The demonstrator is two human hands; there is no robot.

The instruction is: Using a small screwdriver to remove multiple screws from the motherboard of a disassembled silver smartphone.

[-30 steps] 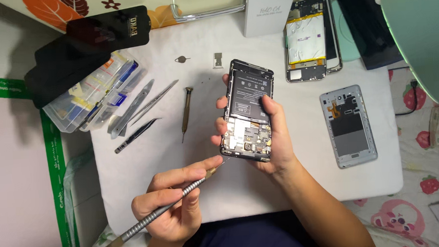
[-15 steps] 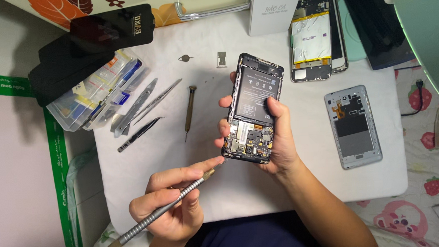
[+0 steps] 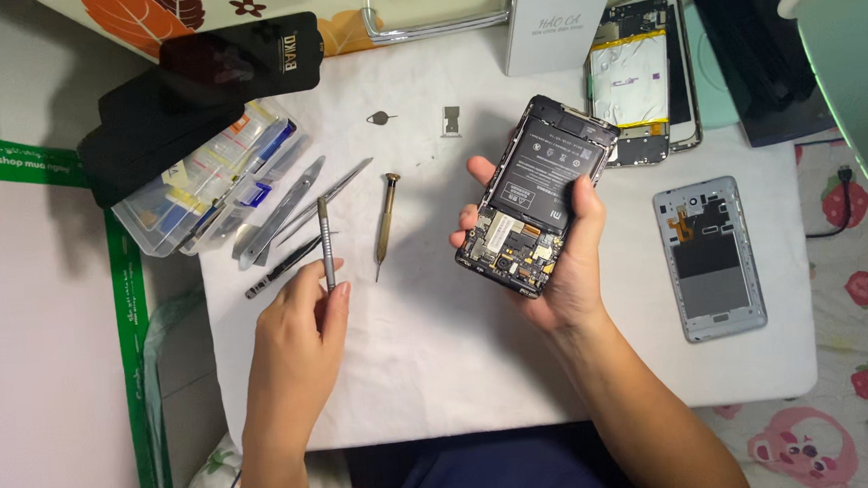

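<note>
Moved since the earlier frames: left hand (image 3: 295,335), formerly low near the body with its metal tool lying almost flat and pointing toward the phone, now sits further up and left on the surface (image 3: 441,372), the tool stood nearly upright.

Item, left hand: grip closed, thumb and fingers pinched on the lower end of a slim grey metal tool (image 3: 326,242); its upper tip points away from the body, toward the loose tools.

Item, right hand (image 3: 564,267): grip wrapped around an opened phone (image 3: 535,194), thumb across its front, fingers behind. Phone held above the surface, centre right, tilted, back cover off; black battery in the upper part, circuit boards below.

Item, loose tools left of centre on the white surface: two pairs of metal tweezers (image 3: 289,207), a black-tipped tool (image 3: 277,272), a small screwdriver (image 3: 385,222) with brass-coloured handle, lying apart from both hands.

Item, clear plastic parts box (image 3: 208,182) at far left, with black flat packages (image 3: 198,88) resting on and above it.

Item, small pin tool (image 3: 380,118) and small metal tray (image 3: 450,120) near the top centre.

Item, second opened phone (image 3: 638,80) with silver battery at upper right; white box (image 3: 556,20) just beside it.

Item, grey back cover (image 3: 709,259) lying flat at right, apart from the right hand.
</note>
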